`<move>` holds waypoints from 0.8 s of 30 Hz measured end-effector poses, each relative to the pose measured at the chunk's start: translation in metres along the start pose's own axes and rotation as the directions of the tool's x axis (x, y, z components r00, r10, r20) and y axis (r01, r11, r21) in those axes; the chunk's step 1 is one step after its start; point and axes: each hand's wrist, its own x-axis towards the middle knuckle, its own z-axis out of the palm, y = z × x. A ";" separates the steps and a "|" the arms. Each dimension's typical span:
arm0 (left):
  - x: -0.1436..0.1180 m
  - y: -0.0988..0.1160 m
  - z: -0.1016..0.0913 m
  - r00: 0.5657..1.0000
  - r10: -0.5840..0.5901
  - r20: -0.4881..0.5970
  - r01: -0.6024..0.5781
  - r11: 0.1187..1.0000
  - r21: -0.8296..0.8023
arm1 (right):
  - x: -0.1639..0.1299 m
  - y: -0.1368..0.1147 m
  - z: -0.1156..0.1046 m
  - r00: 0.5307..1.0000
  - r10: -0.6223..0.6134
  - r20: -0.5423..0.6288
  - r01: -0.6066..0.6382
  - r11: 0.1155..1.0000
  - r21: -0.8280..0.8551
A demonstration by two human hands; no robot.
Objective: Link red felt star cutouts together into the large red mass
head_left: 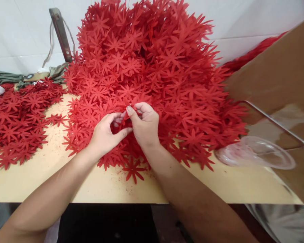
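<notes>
My left hand (106,132) and my right hand (145,125) meet in front of a tall heap of red fabric flower cutouts (119,60). Between them is one red flower cutout (126,116), folded and partly hidden by my fingers. The right thumb and fingers pinch its upper part. My left fingers curl round its other side, with the left thumb pointing towards the right hand. Below my hands a single flower cutout (134,170) lies flat on the table, close to the heap's front edge.
A smaller pile of red cutouts (17,118) lies on the left of the pale table (96,185). A clear plastic container (255,153) sits at the right beside a brown cardboard sheet (273,84). Behind stand a dark metal bar (60,33) and green cloth (5,77).
</notes>
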 end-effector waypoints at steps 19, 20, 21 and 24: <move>0.013 0.001 -0.017 0.968 -0.169 -0.186 0.164 0.986 -0.042 | 0.003 -0.012 -0.005 0.993 0.093 0.067 -0.092 0.996 -0.017; 0.013 0.001 -0.017 0.967 -0.174 -0.188 0.171 0.985 -0.032 | 0.003 -0.012 -0.004 0.993 0.096 0.068 -0.095 0.995 -0.014; 0.013 0.001 -0.017 0.967 -0.173 -0.188 0.172 0.985 -0.021 | 0.003 -0.011 -0.004 0.994 0.091 0.065 -0.091 0.996 -0.009; 0.012 0.002 -0.017 0.972 -0.163 -0.169 0.161 0.987 -0.027 | 0.006 -0.005 -0.005 0.997 0.051 0.052 -0.052 0.998 0.031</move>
